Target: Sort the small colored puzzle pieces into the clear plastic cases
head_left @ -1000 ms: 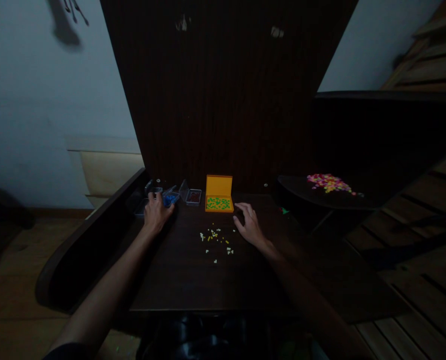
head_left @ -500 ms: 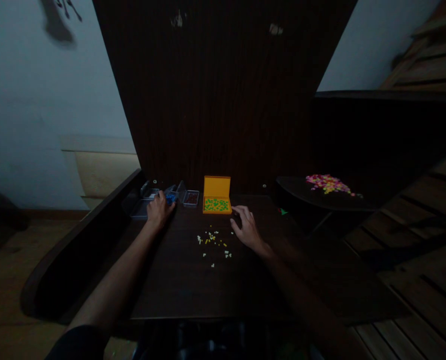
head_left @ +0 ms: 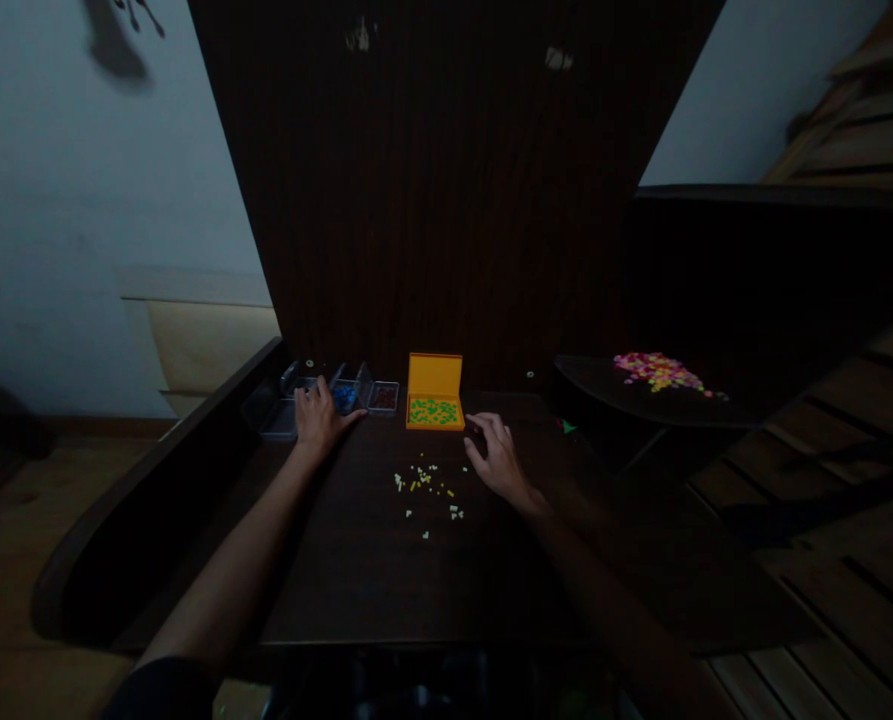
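At a dark wooden desk [head_left: 386, 590], the left hand [head_left: 316, 420] and right hand [head_left: 500, 457] flanked an open rectangular orange box [head_left: 435, 375] of small green pieces [head_left: 432, 410].
The left, thumb spread wide, lay over clear plastic boxes [head_left: 279, 418], its fingers' grip impossible to tell; the right, thumb and forefinger parted, sat just beside the orange box's right edge. Small white and yellow pieces [head_left: 414, 486] lay scattered in the room between, well back from the desk's front edge.
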### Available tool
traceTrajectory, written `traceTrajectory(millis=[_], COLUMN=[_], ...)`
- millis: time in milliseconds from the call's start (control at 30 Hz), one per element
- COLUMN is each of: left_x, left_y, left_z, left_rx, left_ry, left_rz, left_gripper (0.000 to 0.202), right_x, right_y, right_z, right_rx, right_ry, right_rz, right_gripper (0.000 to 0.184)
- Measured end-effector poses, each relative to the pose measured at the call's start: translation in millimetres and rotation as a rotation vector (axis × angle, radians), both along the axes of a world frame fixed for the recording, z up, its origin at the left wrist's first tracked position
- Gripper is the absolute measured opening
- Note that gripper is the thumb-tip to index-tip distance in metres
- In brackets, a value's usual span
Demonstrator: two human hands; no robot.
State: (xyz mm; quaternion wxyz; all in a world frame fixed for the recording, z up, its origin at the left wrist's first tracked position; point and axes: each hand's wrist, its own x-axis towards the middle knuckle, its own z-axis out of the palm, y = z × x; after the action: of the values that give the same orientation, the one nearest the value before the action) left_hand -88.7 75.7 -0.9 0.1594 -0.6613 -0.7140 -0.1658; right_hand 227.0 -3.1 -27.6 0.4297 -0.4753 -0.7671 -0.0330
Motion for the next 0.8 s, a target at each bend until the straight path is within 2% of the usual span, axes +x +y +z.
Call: traceTrajectory(millis=[100, 267, 433, 633, 800], left_x=[-7.0, -24.7, -35.7, -35.8, -25.2], left_y=[-13.0, -39.8, -54.7, -62.7, -85.9], left_z=[4.5, 11.8, 10.7, 15.4, 29.3], left_rx=[-0.024, -0.113, -0.197, -0.287, -0.227], left_ry=[0.015, 0.085, 0.099, 0.116, 0.113], left_rz=[-0.031, 0.024, 0.042, -0.04, -0.101], left_gripper=[0.093, 0.064, 0.045, 0.035, 0.026], right_x=[1.2, 0.7, 0.2, -0.1, -3.2], right_y=[0.0, -0.8, -1.0, -2.5, -5.0], right_z=[0.5, 2.5, 3.9, 5.5, 9.2], right_rx=[-0.003, -0.003, 0.006, 0.02, 0.002], right_ry=[-0.002, -0.006, -0.019, -0.006, 0.041], right_rz=[-0.001, -0.003, 0.003, 0.005, 0.011], right_gripper=[0.034, 0.032, 0.03, 0.028, 0.025])
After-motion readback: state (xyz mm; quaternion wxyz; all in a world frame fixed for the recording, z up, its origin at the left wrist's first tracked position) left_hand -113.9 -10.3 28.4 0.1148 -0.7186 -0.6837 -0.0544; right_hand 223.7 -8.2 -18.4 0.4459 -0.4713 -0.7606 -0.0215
